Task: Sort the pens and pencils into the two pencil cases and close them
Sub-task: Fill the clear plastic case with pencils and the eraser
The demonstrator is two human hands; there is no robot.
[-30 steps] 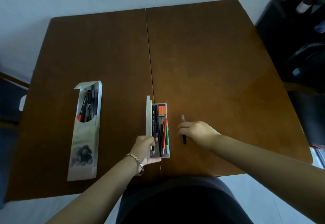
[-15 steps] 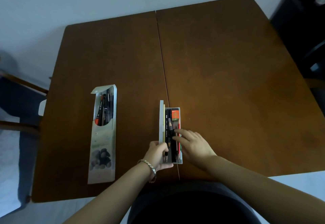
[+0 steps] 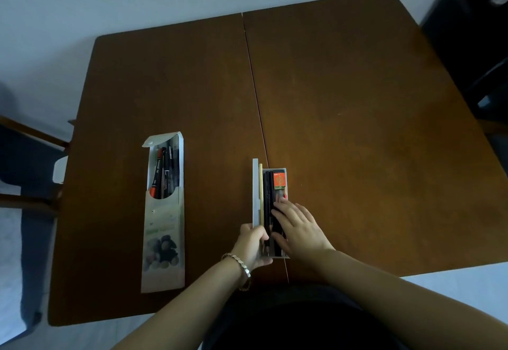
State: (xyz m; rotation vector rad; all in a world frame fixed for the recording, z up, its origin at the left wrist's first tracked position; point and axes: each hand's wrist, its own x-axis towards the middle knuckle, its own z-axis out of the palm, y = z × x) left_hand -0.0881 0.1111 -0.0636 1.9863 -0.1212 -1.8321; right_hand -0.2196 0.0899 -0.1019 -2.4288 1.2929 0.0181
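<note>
Head view: grey pencil case (image 3: 278,257) lies open near the front edge of the brown counter (image 3: 357,102), lid (image 3: 255,184) standing up along its left side, dark pencils (image 3: 268,193) and an orange box (image 3: 279,180) inside. Left hand (image 3: 251,245) grips the case's near left corner, fingers curled round it; right hand (image 3: 298,228) lies flat with straight fingers on the pencils, holding nothing. Cardboard case (image 3: 162,228) lies well apart to the left, flap open, pens (image 3: 165,176) showing in it

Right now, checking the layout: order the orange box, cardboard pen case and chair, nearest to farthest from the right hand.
1. orange box, in the tin case by the right hand
2. cardboard pen case, farther left
3. chair, far left
</note>
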